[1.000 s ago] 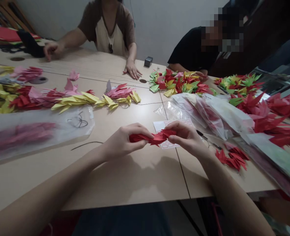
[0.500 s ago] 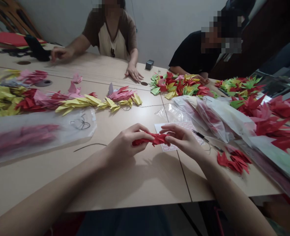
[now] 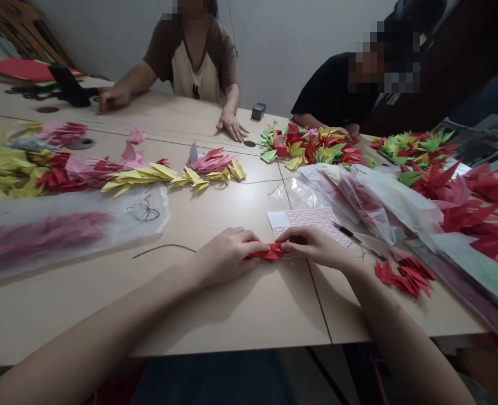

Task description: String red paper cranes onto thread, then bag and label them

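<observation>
A short string of red folded paper cranes (image 3: 273, 254) lies low over the table between my two hands. My left hand (image 3: 231, 254) is closed round its left part, the fingers covering much of it. The fingertips of my right hand (image 3: 314, 246) pinch the right end. From behind my left hand a dark cord (image 3: 162, 246) runs left across the tabletop. Just beyond my right hand lies a white sheet with red-outlined labels (image 3: 306, 222), partly covered by that hand. A black pen (image 3: 345, 230) rests on the sheet's right edge.
Loose red cranes (image 3: 407, 275) lie at the right, beside plastic bags of cranes (image 3: 396, 194). A clear bag with pink cranes (image 3: 118, 216) lies left, below yellow crane strings (image 3: 141, 177). Two people sit opposite; one rests a hand (image 3: 233, 125) on the table.
Both hands have lowered toward the table with the red cranes, shifting slightly right. My right fingers, more spread before, now press together on the right end.
</observation>
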`<state>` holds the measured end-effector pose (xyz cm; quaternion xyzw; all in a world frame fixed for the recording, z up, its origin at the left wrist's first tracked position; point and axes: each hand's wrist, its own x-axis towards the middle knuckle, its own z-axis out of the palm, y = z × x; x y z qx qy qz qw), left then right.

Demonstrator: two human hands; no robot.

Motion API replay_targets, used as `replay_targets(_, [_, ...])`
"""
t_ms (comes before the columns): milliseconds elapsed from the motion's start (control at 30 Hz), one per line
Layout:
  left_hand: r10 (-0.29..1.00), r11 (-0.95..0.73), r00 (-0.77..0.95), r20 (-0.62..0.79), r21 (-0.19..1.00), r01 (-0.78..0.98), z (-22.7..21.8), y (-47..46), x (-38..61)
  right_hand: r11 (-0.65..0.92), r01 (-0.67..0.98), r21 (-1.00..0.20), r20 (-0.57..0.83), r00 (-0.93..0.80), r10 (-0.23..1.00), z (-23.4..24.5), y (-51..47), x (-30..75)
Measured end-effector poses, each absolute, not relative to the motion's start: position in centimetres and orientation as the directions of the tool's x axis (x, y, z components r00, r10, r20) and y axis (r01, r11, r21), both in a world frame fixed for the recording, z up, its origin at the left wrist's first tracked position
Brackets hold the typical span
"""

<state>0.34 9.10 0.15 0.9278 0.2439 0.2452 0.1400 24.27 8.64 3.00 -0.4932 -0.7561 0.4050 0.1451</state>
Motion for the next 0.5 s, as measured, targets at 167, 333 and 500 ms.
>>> replay_targets(167, [0.455, -0.888, 0.797, 0.399, 0.136, 0.439, -0.1, 8.6, 0.9, 0.350, 0.646, -0.678, -0.074, -0.534, 0.842, 3.0, 8.5, 24.1])
replay_targets(333, [0.469, -0.882, 0.772, 0.430, 0.175, 0.438, 3.1, 8.5, -0.4, 0.343, 0.672, -0.656, -0.002, -0.457, 0.889, 4.3, 8.5, 25.2])
replay_targets(500, [0.730, -0.684, 0.488, 0.479, 0.508, 0.524, 5.7, 7.4, -5.3, 0.430, 0.620, -0.656, 0.259, -0.351, 0.900, 5.7, 7.9, 24.3])
